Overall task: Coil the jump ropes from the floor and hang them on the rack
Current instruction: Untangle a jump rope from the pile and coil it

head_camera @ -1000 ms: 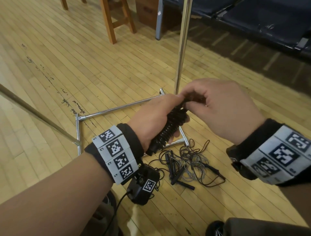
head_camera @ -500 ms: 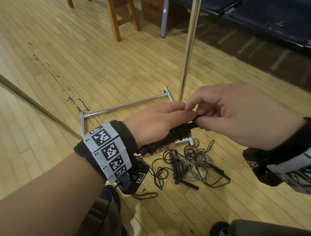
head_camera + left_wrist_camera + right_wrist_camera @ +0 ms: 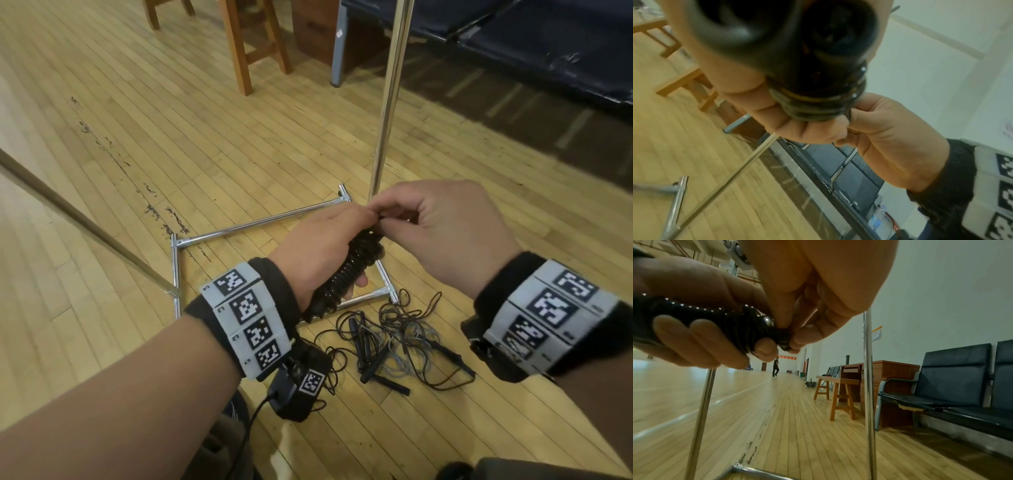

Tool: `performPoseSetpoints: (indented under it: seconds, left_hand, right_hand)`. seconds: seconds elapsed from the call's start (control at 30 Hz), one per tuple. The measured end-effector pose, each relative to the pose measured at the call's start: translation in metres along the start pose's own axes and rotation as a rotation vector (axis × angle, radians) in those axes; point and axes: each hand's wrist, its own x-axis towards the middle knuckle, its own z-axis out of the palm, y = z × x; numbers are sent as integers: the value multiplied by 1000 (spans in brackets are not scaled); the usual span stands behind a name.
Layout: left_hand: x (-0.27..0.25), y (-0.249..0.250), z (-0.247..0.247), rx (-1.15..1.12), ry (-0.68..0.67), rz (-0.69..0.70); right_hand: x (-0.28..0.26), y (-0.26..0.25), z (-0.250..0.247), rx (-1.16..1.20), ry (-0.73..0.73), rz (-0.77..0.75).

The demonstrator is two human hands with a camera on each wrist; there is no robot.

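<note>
My left hand (image 3: 322,246) grips a coiled black jump rope (image 3: 346,274), its cord wound tightly round the handles into a ribbed bundle (image 3: 731,321). My right hand (image 3: 442,233) pinches the cord's end at the top of that bundle (image 3: 784,337), thumb and fingertips pressed together. In the left wrist view the bundle's butt end (image 3: 818,48) fills the top, with the right hand (image 3: 884,138) beyond it. Below my hands, a tangle of loose jump ropes (image 3: 394,346) lies on the wooden floor. The chrome rack's upright pole (image 3: 387,102) rises just behind my hands.
The rack's chrome base frame (image 3: 260,224) lies on the floor under my hands, and a slanted metal bar (image 3: 85,222) runs in from the left. A wooden stool (image 3: 253,41), a desk (image 3: 885,374) and dark bench seats (image 3: 513,44) stand behind. A person (image 3: 775,366) walks far off.
Both hands have shifted slightly while working the cord end; the bundle tipped flatter, then back up steeper. Left hand's grip on the bundle is unchanged.
</note>
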Motion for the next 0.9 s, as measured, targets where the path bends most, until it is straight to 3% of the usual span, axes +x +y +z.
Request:
performPoseSetpoints:
  seconds: [0.13, 0.23, 0.3, 0.53, 0.63, 0.77, 0.9]
  left_hand:
    - [7, 9, -2, -144, 178, 61]
    - [11, 7, 1, -236, 247, 84]
    - [12, 0, 11, -269, 245, 91]
    - [7, -7, 21, -286, 171, 43]
    - [6, 2, 9, -307, 176, 1]
    - [8, 0, -7, -129, 192, 9]
    - [8, -2, -14, -71, 146, -9]
  right_hand:
    - [-3, -4, 7, 260, 18, 118]
    - [-14, -12, 19, 522, -138, 312]
    - [-19, -15, 28, 590, -224, 343]
    - [-21, -4, 43, 400, -146, 275]
    - [-16, 2, 38, 380, -187, 317]
    - [-14, 8, 31, 270, -296, 314]
    - [-14, 7, 27, 188, -308, 322]
